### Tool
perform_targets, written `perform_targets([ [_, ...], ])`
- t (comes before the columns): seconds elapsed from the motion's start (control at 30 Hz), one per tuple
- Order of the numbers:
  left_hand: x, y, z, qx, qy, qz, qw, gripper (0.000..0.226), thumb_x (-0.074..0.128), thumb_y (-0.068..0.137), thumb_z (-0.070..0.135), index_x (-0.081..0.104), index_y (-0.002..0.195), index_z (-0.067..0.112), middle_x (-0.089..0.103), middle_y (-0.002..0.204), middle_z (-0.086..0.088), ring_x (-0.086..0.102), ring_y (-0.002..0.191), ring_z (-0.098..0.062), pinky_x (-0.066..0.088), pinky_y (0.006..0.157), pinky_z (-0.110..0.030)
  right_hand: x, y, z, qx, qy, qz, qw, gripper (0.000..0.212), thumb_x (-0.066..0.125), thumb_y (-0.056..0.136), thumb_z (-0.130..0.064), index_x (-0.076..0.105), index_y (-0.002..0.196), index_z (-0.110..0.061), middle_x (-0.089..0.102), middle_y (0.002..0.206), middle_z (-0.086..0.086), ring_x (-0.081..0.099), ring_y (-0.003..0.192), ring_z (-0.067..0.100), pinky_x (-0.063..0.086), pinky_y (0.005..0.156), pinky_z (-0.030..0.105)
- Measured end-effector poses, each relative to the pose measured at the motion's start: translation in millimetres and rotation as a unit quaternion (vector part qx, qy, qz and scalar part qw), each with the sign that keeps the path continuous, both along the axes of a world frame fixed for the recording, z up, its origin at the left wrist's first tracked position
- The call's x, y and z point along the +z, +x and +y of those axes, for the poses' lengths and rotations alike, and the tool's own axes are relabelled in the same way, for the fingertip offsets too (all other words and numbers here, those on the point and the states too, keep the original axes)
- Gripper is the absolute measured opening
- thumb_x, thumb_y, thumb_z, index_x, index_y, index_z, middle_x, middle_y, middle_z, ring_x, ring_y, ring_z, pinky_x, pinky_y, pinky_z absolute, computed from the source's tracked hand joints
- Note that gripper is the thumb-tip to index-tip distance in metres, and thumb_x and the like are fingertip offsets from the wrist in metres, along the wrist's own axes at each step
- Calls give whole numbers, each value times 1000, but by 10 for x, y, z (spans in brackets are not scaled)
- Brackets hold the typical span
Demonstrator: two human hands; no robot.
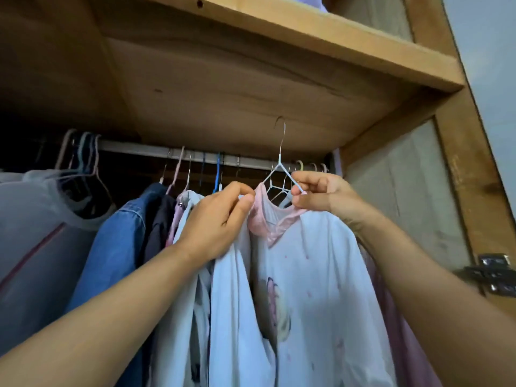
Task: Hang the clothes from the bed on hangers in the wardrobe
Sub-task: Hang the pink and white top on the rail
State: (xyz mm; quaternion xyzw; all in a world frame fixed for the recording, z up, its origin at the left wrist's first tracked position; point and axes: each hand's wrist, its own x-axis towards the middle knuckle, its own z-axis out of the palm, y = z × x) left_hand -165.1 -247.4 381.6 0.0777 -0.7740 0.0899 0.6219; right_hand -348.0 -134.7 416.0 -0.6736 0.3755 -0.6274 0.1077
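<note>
Fingers curled tight, our left hand (220, 219) pinches the pale blue shirt (307, 275) at its pink collar while our right hand (321, 194) grips the white wire hanger (279, 166) before the wardrobe rail (195, 155).

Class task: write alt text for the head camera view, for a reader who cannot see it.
Two hands hold a white shirt with a pink collar on a white wire hanger, its hook not yet over the wardrobe rail. The left hand and right hand pinch its shoulders; other clothes hang alongside.

No readable text or labels.
</note>
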Motion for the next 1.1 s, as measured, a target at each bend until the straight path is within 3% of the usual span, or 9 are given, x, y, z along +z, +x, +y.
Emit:
perform_targets([
  [0.1, 6, 5, -33, 7, 1, 7, 1000, 30, 35, 90, 50, 56, 102, 33, 55, 62, 14, 50, 62, -5, 44, 59, -35, 124, 1, -238, -11, -5, 13, 1000, 42, 55, 82, 17, 53, 114, -10, 53, 83, 2, 57, 63, 0, 46, 61, 11],
  [0.3, 24, -9, -82, -7, 8, 14, 1000, 25, 36, 88, 52, 49, 105, 39, 61, 67, 1, 60, 66, -14, 49, 63, -44, 209, -95, -656, -17, 27, -1, 999, 54, 59, 80, 13, 44, 131, 0, 57, 87, 3, 58, 73, 7, 48, 63, 11],
  [0.47, 18, -66, -87, -16, 16, 12, 1000, 17, 49, 87, 42, 58, 100, 36, 60, 67, 10, 57, 64, -6, 47, 61, -31, 250, -224, -806, -31, 47, 16, 998, 50, 60, 80, 13, 46, 127, 4, 58, 80, 4, 57, 70, 11, 47, 62, 14],
  [0.67, 12, -134, -115, -10, 0, -4, 1000, 20, 51, 83, 44, 56, 102, 37, 59, 69, 12, 55, 67, -5, 46, 59, -28, 378, -305, -983, -68, 77, 37, 994, 57, 65, 80, 4, 43, 133, 0, 63, 103, 8, 61, 90, 14, 49, 68, 13],
  [0.73, 5, -128, -119, -7, -8, -8, 1000, 20, 52, 82, 46, 54, 102, 42, 60, 74, 14, 55, 69, -4, 45, 59, -26, 405, -286, -1055, -71, 110, 56, 990, 68, 76, 73, -7, 45, 133, -2, 59, 118, 15, 60, 99, 20, 51, 77, 20],
  [0.8, 2, -104, -129, -12, -16, -12, 1000, 22, 52, 81, 50, 52, 101, 44, 60, 77, 16, 53, 68, -1, 43, 59, -24, 386, -302, -1146, -95, 141, 98, 981, 93, 91, 45, -31, 51, 125, -8, 59, 118, 15, 60, 99, 22, 47, 89, 31],
  [0.83, 1, -92, -138, -13, -22, -14, 1000, 23, 51, 80, 52, 51, 101, 44, 60, 78, 16, 52, 67, 0, 43, 59, -24, 382, -335, -1200, -102, 143, 113, 978, 103, 92, 33, -34, 52, 124, -8, 61, 117, 14, 61, 99, 22, 46, 93, 34],
  [0.93, -16, -70, -176, -12, -41, -14, 999, 25, 49, 79, 52, 50, 102, 40, 59, 83, 14, 53, 71, -2, 46, 64, -30, 350, -328, -1175, -123, 148, 120, 974, 101, 83, 48, -29, 43, 137, -6, 60, 121, 12, 61, 106, 20, 46, 98, 34],
  [1.1, -82, -49, -200, -6, -58, -20, 998, 24, 49, 82, 53, 53, 98, 35, 60, 84, 14, 56, 85, -3, 49, 75, -34, 237, -281, -1038, -131, 118, 106, 979, 78, 80, 70, -20, 43, 137, -4, 58, 119, 7, 57, 109, 15, 43, 95, 21],
])
